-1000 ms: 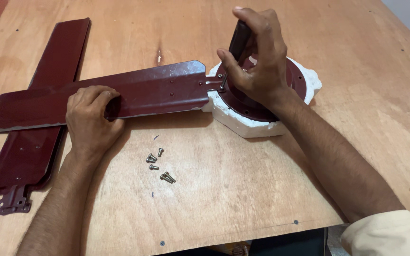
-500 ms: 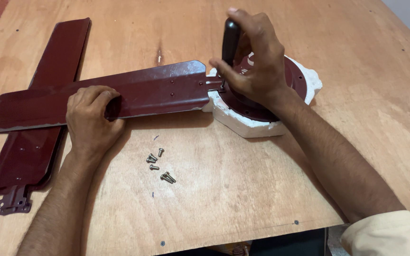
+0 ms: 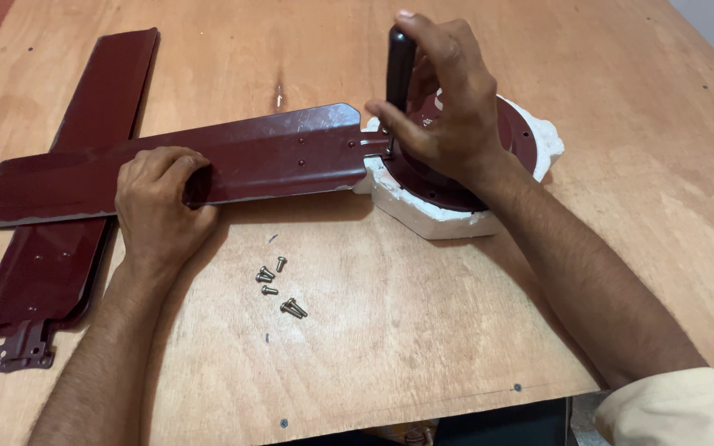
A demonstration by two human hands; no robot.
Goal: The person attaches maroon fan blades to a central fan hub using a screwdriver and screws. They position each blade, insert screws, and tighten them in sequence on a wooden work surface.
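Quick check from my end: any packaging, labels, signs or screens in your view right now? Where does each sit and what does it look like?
White foam packing block: on the plywood table, cradling the maroon fan motor housing; chunky, white, edges rough.
Pale printed marking: on top of the motor housing beside the right hand; small, whitish, mostly hidden.
No signs or screens in view.

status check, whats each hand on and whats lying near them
Left hand pressing down on fan blade. Right hand gripping upright screwdriver at blade bracket on motor hub. Loose screws on table; second blade underneath.
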